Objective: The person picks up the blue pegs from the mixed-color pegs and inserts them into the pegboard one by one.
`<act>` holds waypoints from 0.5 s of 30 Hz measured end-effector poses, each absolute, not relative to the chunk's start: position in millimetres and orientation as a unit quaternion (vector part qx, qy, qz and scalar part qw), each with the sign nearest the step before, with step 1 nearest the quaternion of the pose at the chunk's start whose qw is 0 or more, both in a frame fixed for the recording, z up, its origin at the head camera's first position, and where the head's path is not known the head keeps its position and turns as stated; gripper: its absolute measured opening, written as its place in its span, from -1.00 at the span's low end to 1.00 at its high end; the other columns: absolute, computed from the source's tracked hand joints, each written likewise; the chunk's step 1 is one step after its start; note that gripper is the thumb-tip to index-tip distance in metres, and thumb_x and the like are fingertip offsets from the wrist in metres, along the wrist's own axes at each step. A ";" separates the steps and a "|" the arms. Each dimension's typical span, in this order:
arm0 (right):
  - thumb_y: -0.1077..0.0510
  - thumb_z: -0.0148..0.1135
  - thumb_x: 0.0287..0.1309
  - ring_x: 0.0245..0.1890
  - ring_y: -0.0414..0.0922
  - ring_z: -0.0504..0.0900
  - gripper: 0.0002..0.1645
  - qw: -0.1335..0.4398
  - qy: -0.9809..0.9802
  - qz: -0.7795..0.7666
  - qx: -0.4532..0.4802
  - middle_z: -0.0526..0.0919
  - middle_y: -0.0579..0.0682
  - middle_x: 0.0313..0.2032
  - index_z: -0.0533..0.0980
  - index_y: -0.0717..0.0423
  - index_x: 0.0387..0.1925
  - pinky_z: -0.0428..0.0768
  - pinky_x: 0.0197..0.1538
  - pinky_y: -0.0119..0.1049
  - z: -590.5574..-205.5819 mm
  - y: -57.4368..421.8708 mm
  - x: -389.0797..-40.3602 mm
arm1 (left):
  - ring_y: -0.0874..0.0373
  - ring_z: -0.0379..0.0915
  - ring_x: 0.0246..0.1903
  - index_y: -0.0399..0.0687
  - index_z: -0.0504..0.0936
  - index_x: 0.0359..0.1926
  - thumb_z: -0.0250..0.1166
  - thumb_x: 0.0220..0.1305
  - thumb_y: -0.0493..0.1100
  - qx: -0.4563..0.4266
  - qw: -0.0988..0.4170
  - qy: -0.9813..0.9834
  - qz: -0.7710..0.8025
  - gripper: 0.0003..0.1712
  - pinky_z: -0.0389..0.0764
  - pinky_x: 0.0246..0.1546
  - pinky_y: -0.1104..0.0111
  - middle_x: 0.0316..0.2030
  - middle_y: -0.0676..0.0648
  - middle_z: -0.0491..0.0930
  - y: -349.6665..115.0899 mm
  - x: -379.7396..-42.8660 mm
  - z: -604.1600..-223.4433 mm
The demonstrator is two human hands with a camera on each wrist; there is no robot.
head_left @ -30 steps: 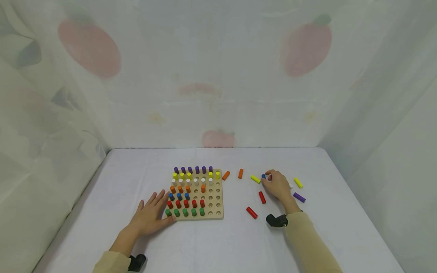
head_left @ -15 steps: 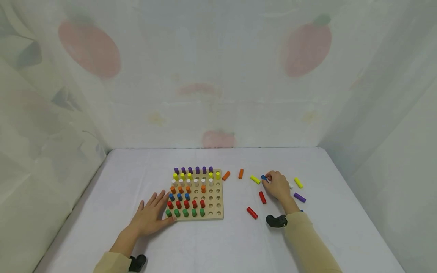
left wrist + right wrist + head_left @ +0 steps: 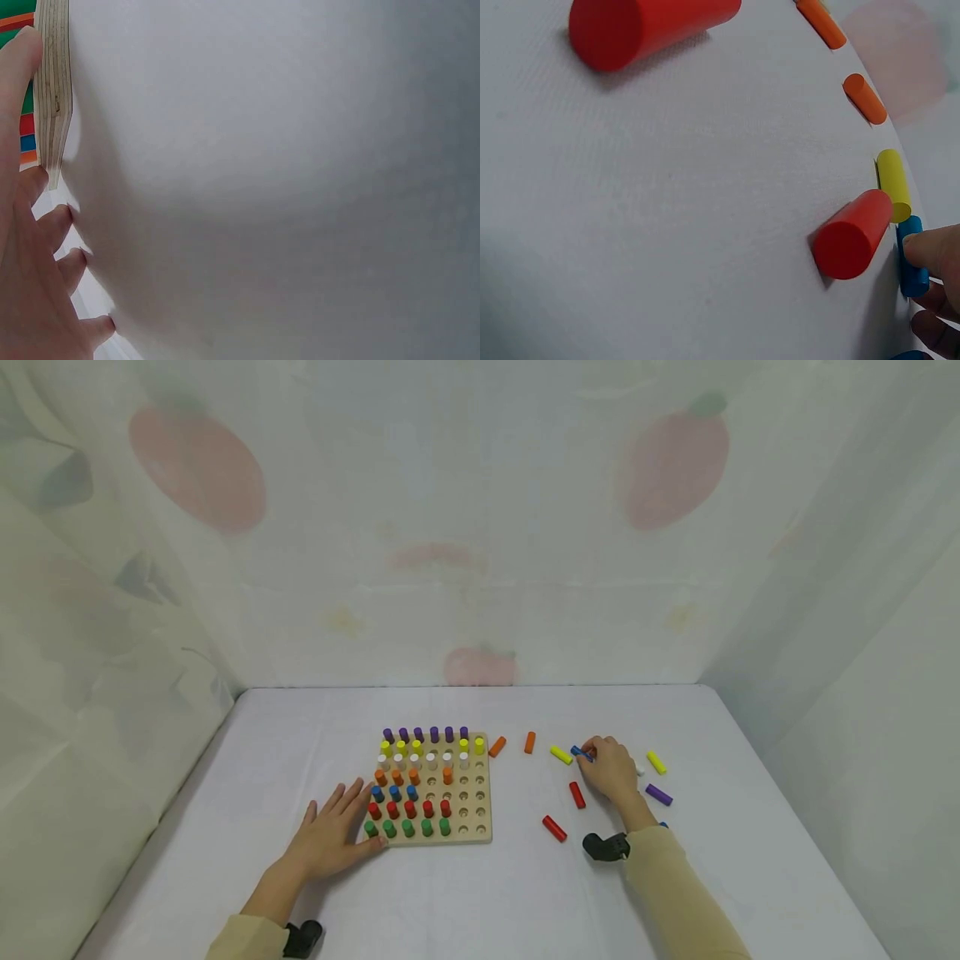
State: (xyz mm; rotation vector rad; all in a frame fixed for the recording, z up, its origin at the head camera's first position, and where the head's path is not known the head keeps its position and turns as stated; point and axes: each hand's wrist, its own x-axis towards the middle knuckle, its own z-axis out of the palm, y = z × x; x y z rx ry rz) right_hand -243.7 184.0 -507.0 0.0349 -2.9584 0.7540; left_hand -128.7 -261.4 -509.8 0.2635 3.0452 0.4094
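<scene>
My right hand pinches a blue peg between thumb and fingertips. In the right wrist view the thumb lies along the side of that blue peg, with fingers behind it. At the left stands a wooden pegboard with rows of purple, yellow, white, orange, blue, red and green pegs and several bare holes on its right side. My left hand lies spread against the board's left edge, its thumb at the near corner. The left wrist view shows the thumb over the board's layered side.
Loose pegs lie right of the board: orange, yellow, red, another red, purple and a second yellow. A white peg is partly hidden behind the right hand. One blue peg peeks out beside the right sleeve.
The blue peg in my right fingers has turned and shifted slightly left, so more of it shows. My left hand has stayed at the board.
</scene>
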 end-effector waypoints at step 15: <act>0.10 0.22 0.10 -0.40 -0.07 0.48 -0.74 0.034 -0.965 0.260 0.003 0.54 0.07 -0.35 0.56 0.19 -0.22 0.50 -0.35 -0.22 -506.8 185.9 -244.7 | -0.24 -0.09 0.35 0.06 0.09 0.41 0.06 -0.07 0.57 0.082 0.031 0.987 0.134 0.12 -0.12 0.18 -0.34 0.39 -0.13 0.07 -260.4 -128.0 -507.1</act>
